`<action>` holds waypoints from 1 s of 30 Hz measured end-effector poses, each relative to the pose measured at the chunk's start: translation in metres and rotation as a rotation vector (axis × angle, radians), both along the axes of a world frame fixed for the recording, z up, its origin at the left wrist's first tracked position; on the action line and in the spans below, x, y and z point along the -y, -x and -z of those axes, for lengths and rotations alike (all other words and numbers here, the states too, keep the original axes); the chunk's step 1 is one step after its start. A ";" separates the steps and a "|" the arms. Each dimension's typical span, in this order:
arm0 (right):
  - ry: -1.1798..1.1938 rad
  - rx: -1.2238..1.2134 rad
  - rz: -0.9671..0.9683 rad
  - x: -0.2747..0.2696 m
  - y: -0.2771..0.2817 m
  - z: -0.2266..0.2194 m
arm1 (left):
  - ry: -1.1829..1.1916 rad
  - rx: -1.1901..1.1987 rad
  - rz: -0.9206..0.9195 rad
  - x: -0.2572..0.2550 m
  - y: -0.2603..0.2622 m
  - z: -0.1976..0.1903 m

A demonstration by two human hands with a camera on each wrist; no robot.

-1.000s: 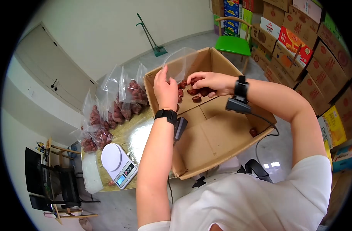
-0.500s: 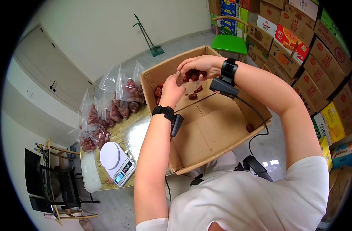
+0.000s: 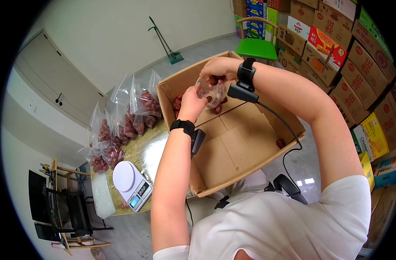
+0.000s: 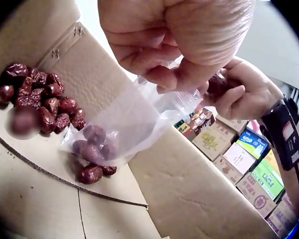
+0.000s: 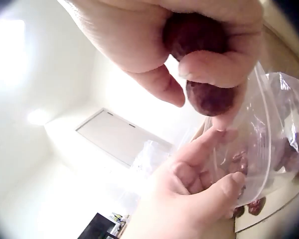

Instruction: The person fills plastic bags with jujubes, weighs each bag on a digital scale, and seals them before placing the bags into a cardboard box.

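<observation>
My left hand (image 3: pixel 192 104) pinches the rim of a clear plastic bag (image 4: pixel 139 119), which hangs inside a cardboard box (image 3: pixel 237 143). Several red dates (image 4: pixel 93 144) show through the bag's lower end. My right hand (image 3: pixel 221 69) is at the bag's mouth, fingers curled round red dates (image 5: pixel 194 37); two of them show between thumb and fingers in the right wrist view. Loose wrinkled dates (image 4: pixel 45 99) lie heaped in the box's corner beside the bag. A lone date (image 3: pixel 280 143) sits by the box's right wall.
Left of the box, filled bags of dates (image 3: pixel 148 104) stand on a table (image 3: pixel 161 130) with a white kitchen scale (image 3: pixel 125 177) and a stack of flat clear bags (image 3: pixel 103 195). A green chair (image 3: pixel 256 48) and stacked cartons (image 3: pixel 332 65) stand beyond. A cable (image 3: pixel 289 125) hangs from my right wrist.
My right hand has lifted from the dates in the box and moved left to the bag's mouth. The bag now hangs lower in the box, and my left hand has come slightly down.
</observation>
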State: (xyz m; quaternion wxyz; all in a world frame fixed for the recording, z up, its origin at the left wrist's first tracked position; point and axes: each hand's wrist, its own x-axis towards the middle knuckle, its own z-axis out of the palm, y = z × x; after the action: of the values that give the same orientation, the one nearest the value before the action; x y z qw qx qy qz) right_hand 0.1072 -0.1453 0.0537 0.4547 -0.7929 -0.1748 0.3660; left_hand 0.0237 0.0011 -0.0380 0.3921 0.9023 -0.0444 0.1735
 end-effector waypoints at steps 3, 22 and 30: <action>-0.300 0.294 -0.029 -0.006 0.008 0.001 | 0.018 -0.033 0.001 0.004 0.006 -0.009; -0.316 0.548 -0.221 -0.006 0.011 0.007 | 0.007 -0.007 0.023 -0.002 -0.001 -0.003; -0.253 0.858 0.307 0.007 -0.036 0.036 | 0.066 0.118 -0.065 -0.004 0.001 -0.008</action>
State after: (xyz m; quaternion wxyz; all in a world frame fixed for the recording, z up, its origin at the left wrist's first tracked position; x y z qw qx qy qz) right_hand 0.1435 -0.1519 0.0180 0.4832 -0.8275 -0.2711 -0.0904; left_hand 0.0229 0.0051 -0.0295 0.4126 0.8780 -0.0324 0.2405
